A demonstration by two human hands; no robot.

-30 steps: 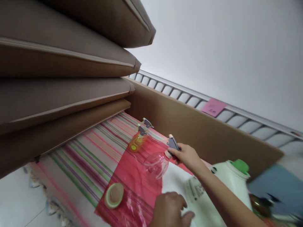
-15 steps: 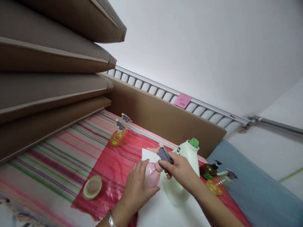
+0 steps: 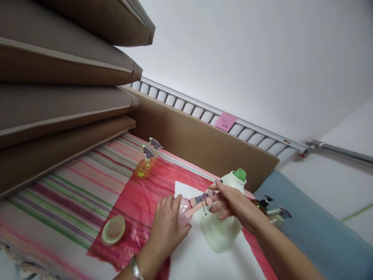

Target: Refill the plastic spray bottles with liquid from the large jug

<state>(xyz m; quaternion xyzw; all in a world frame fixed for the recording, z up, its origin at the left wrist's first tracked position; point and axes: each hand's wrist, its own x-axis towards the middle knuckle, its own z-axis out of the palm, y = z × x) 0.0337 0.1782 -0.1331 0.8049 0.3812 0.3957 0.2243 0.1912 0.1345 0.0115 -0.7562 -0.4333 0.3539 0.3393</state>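
My left hand (image 3: 167, 227) is wrapped round the body of a clear pink spray bottle (image 3: 183, 210) lying over a white cloth (image 3: 201, 260). My right hand (image 3: 231, 206) grips the bottle's grey and pink trigger head (image 3: 202, 202), which sits tilted at the neck. Just behind my hands stands a pale green jug with a green cap (image 3: 224, 225). A round pale green lid (image 3: 113, 230) lies to the left on a red plastic sheet (image 3: 140, 206).
Two orange spray bottles (image 3: 145, 163) stand at the back on the striped cloth (image 3: 72, 186). More spray bottles (image 3: 272, 212) lie to the right on a blue surface (image 3: 320, 241). Brown cushions (image 3: 58, 89) are stacked at left, a cardboard panel (image 3: 198, 144) behind.
The right hand brought the pink bottle from the back toward me. The left hand took hold of its body. The trigger head has since turned and tilted under the right fingers.
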